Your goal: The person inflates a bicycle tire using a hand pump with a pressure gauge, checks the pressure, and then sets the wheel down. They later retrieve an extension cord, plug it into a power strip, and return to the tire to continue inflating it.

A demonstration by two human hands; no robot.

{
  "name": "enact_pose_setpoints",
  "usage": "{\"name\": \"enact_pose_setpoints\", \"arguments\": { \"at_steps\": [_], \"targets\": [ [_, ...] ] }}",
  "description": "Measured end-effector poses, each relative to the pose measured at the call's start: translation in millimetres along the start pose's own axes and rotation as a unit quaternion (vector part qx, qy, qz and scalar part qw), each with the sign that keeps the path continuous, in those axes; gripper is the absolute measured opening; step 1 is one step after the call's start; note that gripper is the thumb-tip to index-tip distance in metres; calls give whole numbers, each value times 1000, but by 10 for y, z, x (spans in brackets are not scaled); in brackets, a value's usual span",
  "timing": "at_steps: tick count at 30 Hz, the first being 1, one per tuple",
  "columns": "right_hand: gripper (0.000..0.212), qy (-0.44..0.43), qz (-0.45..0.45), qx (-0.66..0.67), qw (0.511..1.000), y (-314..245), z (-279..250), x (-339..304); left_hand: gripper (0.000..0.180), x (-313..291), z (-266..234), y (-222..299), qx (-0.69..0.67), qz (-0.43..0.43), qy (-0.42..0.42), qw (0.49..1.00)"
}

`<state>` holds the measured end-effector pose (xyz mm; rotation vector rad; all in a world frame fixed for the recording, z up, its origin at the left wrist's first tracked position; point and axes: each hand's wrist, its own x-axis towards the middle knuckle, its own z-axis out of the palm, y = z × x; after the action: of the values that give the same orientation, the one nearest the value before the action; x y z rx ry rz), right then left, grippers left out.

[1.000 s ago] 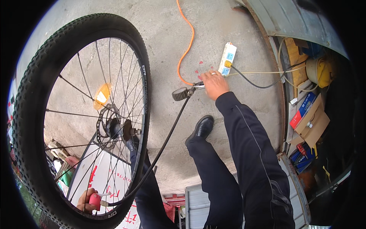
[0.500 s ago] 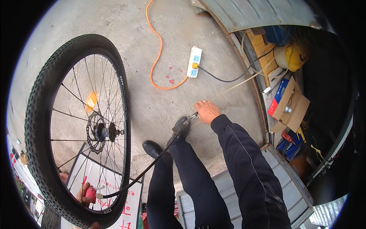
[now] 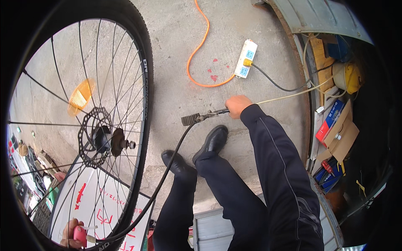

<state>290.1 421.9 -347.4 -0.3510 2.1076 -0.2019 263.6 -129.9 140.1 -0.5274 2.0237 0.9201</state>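
Observation:
A bicycle wheel [image 3: 146,83] with a knobby black tyre, thin spokes, a disc brake rotor [image 3: 90,154] and an orange reflector [image 3: 81,97] stands upright on my left. Low inside its rim, my left hand [image 3: 70,234] is closed on a pink rounded piece [image 3: 80,236] with a pale lever, joined to the end of a black hose [image 3: 165,175]. That hose curves up to a tyre inflator gun [image 3: 205,117] with a ribbed dark end. My right hand [image 3: 238,105] is wrapped round the gun's other end, where a cream hose [image 3: 284,97] leads off right. The wheel's valve is not visible.
A white power strip [image 3: 246,59] with an orange cord lies on the concrete. On the right, a cardboard box [image 3: 342,134] and a yellow reel [image 3: 351,78] sit in a cluttered cabinet. A white sign [image 3: 96,201] stands behind the wheel's lower part.
The wheel appears larger and further left. My right hand has brought the inflator gun higher, away from my shoe, and the gun now points left. My feet show further apart. Both hands keep hold.

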Motion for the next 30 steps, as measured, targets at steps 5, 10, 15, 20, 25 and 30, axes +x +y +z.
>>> {"name": "enact_pose_setpoints", "arguments": {
  "at_steps": [5, 10, 15, 20, 25, 30],
  "targets": [
    [26, -61, -36, 108, 992, -314, 235, -925, 93, 8, 245, 147, -1, 78, 0, 997],
    [37, -225, 116, 467, 847, -242, 82, -1844, 101, 107, 266, 192, -76, 149, -57, 984],
    [49, -83, 226, 683, 690, -219, -52, -2300, 98, 62, 310, 175, -136, 156, -64, 976],
    [37, -43, 126, 742, 657, -257, -135, -2141, 115, 70, 357, 197, -135, 138, -26, 981],
    [29, 13, -62, 827, 559, -191, -422, -1983, 91, -79, 457, 409, -52, 142, 135, 979],
    [52, 113, -250, 856, 439, 307, -743, -2164, 42, -57, 1009, 445, 116, 214, 490, 837]
  ]
}}
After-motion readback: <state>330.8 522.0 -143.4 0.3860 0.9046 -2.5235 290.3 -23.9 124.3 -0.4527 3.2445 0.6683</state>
